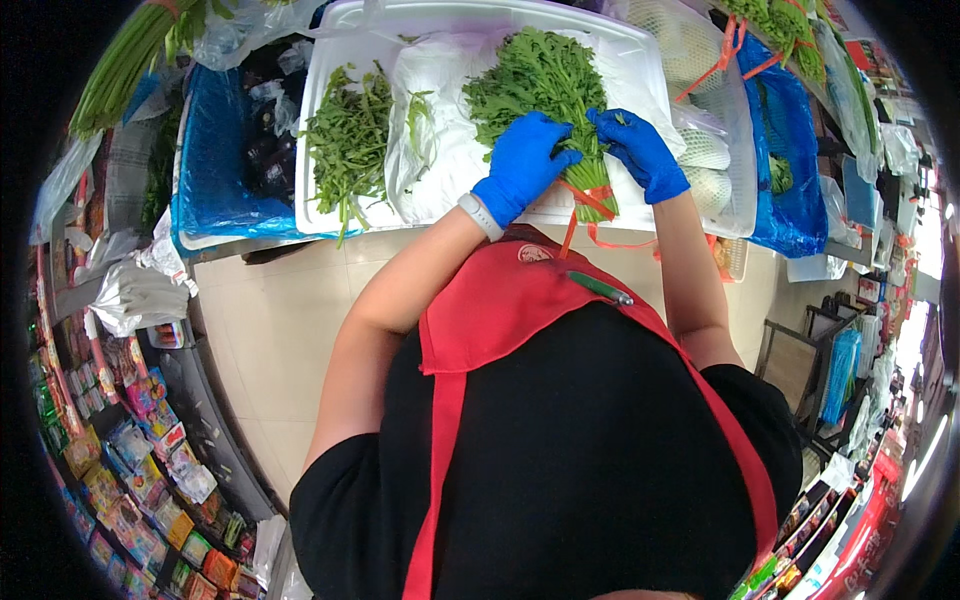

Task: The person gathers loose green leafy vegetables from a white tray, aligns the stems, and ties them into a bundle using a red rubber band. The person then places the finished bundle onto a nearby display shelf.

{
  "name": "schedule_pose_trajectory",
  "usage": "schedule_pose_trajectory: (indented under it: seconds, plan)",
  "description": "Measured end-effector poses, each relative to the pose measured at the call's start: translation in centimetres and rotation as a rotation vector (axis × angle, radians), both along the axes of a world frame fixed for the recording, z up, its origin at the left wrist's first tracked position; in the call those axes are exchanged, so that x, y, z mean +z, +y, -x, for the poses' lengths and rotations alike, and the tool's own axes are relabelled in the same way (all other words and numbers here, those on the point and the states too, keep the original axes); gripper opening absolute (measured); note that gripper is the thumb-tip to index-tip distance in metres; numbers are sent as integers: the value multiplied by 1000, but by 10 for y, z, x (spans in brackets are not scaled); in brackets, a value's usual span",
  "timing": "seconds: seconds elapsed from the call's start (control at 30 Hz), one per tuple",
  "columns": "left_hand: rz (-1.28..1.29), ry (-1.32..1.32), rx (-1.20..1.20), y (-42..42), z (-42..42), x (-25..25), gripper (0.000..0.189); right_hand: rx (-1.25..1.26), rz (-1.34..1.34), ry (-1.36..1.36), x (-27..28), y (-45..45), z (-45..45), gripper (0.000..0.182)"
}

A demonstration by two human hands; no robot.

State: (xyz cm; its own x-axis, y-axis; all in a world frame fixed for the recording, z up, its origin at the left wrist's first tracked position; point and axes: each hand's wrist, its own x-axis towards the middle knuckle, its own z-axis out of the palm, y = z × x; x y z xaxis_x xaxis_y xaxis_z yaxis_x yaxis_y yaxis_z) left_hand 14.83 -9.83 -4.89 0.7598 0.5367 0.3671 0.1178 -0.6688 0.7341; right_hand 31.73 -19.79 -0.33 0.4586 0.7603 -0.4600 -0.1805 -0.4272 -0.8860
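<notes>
A bunch of leafy greens, its stems bound with red ribbon, lies on white sheeting in a white plastic tray. My left hand, in a blue glove, rests against the left side of the bunch, fingers curled at the upper stems; whether it grips them is hidden. On the right side, my right hand, also blue-gloved, pinches a small leaf or stem of the greens between thumb and fingers. A pile of loose, darker greens sits in the tray's left part, with a few pale sprigs beside it.
Left of the tray is a blue-lined crate holding eggplants. To the right stand a crate of round produce in foam nets and another blue-lined crate. Bundled green stalks stick in at upper left. Packaged goods fill shelves at lower left.
</notes>
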Motion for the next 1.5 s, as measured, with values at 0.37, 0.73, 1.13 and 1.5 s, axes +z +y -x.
schedule_pose_trajectory:
  seconds: [0.37,0.73,1.13,1.5]
  plan:
    - [580,-134,-43,9,4,-18,21,-75,-338,289,-10,-19,-11,25]
    - [366,-135,396,83,137,30,23,119,-386,-123,45,72,131,19]
    - [-144,143,446,108,198,23,24,581,-442,-1164,-37,169,189,79]
    - [-336,175,247,96,159,58,51,693,-421,-1753,0,87,137,64]
